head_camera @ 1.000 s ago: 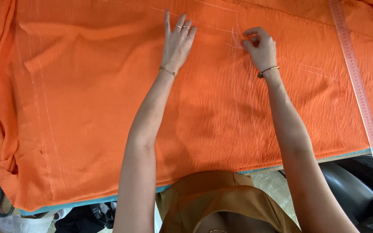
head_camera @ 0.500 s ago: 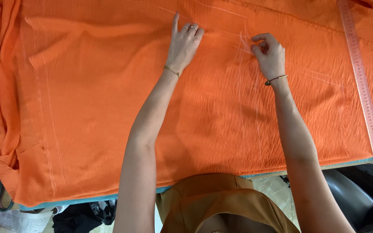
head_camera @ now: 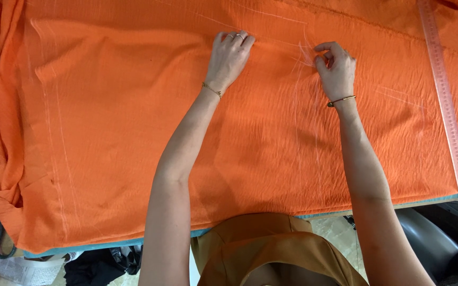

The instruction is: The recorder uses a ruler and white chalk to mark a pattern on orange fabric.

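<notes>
Pressing flat on orange fabric (head_camera: 133, 132), left hand (head_camera: 229, 58) released — right hand (head_camera: 337, 69) pinching it.

Both bare arms reached forward, well apart. The left hand (head_camera: 229, 57) lay palm down with fingers together and extended, a ring on one finger and a thin bracelet at the wrist. The right hand (head_camera: 336, 70) was curled, fingertips pinched toward the thumb, a bangle at its wrist.

A long clear plastic ruler (head_camera: 446, 111) lies along the right side. A teal table edge (head_camera: 107, 244) shows near. Dark clothing (head_camera: 99, 262) and a black rounded seat (head_camera: 430, 241) sit below.
</notes>
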